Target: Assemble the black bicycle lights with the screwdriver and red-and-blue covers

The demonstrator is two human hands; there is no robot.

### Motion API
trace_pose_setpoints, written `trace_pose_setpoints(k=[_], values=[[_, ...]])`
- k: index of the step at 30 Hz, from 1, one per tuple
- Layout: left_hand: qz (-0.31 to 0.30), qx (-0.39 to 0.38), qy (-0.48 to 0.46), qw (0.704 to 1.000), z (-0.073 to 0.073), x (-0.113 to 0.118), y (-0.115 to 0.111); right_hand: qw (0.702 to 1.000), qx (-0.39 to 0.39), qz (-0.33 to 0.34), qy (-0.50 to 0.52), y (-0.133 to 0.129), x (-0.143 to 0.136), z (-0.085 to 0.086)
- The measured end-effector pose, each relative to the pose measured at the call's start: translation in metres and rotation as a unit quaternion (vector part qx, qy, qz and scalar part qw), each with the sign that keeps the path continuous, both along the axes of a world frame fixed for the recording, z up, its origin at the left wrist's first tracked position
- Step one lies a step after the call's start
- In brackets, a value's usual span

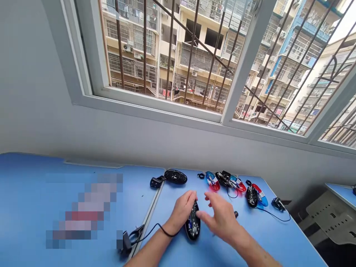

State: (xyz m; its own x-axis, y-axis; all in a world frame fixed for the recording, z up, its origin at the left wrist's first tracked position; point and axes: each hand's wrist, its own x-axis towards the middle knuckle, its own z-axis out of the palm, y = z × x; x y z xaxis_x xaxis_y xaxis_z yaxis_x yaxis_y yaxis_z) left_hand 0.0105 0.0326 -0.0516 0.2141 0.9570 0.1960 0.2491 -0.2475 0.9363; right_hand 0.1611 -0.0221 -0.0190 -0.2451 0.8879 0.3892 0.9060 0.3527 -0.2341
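Observation:
A black oval plastic casing [193,226] lies lengthwise on the blue table, its open top showing small shiny parts and a bit of blue inside. My left hand [181,211] grips its left side and upper end, fingers together. On the other side, my right hand [221,215] hovers with thumb and fingers apart, the thumb tip beside the casing; whether it touches cannot be made out. Behind the right hand, the dark end of a thin tool [236,214] sticks out, mostly hidden. A black cable [162,227] runs under my left wrist.
A black clamp-like part [129,239] sits at the table seam. Farther back lie a black oval unit with a bracket [175,177], red-and-blue shells [213,181], black casings [252,195] and a cabled black part [278,203]. A blurred patch [86,211] covers the left table. Wall and window stand behind.

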Motion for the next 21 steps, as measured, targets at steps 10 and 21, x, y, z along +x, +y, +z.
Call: trace_pose_setpoints(k=[10, 21], values=[[-0.004, -0.029, -0.032, 0.999, -0.002, -0.006, 0.003, 0.996, -0.076, 0.03, 0.022, -0.019, -0.003, -0.039], [-0.128, -0.008, 0.007, 0.992, -0.008, -0.014, 0.002, 0.989, -0.041, 0.094, 0.11, 0.011, 0.052, -0.041]])
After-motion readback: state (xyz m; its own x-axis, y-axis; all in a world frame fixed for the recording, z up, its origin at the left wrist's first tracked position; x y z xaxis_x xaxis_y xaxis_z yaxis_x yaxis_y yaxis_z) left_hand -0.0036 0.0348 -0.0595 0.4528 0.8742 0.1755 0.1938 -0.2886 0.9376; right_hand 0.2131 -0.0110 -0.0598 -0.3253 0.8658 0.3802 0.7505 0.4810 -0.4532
